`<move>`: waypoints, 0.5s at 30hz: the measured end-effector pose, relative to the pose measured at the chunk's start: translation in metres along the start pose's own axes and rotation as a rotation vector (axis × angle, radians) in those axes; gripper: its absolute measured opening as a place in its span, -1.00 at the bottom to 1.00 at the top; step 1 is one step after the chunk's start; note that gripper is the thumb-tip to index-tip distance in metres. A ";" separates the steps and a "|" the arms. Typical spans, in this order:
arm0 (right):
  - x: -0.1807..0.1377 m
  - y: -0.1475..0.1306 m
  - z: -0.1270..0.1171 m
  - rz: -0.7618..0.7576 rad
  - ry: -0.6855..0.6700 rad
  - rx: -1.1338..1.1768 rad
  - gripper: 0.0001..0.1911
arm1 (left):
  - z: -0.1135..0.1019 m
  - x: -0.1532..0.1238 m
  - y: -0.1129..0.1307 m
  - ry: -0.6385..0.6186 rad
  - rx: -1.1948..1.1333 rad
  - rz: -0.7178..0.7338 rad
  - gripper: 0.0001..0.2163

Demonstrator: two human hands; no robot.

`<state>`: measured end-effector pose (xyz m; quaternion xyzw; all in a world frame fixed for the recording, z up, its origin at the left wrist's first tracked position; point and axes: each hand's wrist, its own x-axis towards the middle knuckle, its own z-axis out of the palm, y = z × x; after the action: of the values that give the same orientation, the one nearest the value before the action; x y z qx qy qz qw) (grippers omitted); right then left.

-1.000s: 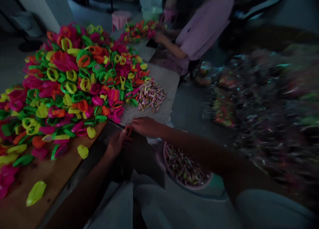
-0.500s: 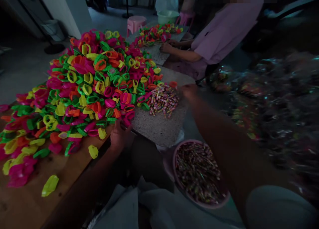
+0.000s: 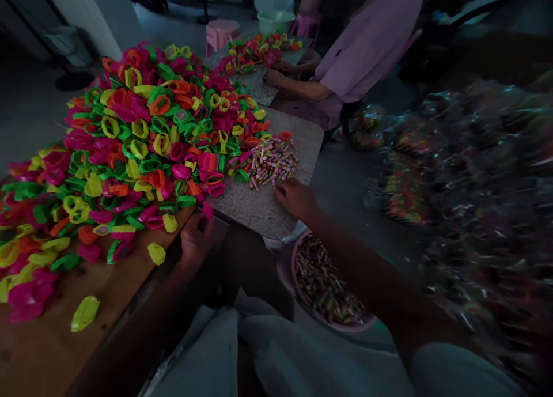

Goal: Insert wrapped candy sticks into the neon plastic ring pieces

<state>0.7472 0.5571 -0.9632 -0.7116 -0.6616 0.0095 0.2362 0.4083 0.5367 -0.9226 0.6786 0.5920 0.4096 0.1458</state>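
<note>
My left hand (image 3: pixel 195 239) is at the table's front edge, its fingers closed on a pink plastic ring piece (image 3: pixel 208 211). My right hand (image 3: pixel 296 199) rests on the speckled board (image 3: pixel 259 210), knuckles up, at the near edge of a small pile of wrapped candies (image 3: pixel 272 161). Its fingertips are tucked under and hidden. Spread across the table behind both hands is a big heap of pink, green, yellow and orange plastic ring pieces (image 3: pixel 142 132). One orange piece (image 3: pixel 285 136) lies at the far side of the candy pile.
A pink bowl of wrapped candies (image 3: pixel 328 287) sits below the board beside my knee. Another person in a lilac top (image 3: pixel 363 51) works at a second board with more pieces (image 3: pixel 254 51). Clear bags of finished items (image 3: pixel 466 172) fill the right. Loose yellow pieces (image 3: pixel 85 313) lie on the wooden table.
My right hand reached out to the far edge of the board, then drew back to the near side of the candy pile. My left hand now holds a pink piece.
</note>
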 end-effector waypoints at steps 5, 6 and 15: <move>0.017 -0.014 0.002 0.131 0.007 0.104 -0.58 | 0.015 -0.011 -0.004 -0.175 0.028 0.207 -0.83; 0.019 -0.015 0.002 0.156 0.005 0.121 -0.60 | 0.017 -0.012 -0.005 -0.203 0.053 0.228 -0.82; -0.019 -0.029 -0.004 0.125 -0.096 0.200 -0.76 | 0.017 -0.018 -0.007 -0.345 0.218 0.334 -0.59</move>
<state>0.7192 0.5377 -0.9551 -0.7230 -0.6223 0.1241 0.2730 0.4168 0.5265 -0.9450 0.8383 0.4790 0.2400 0.1008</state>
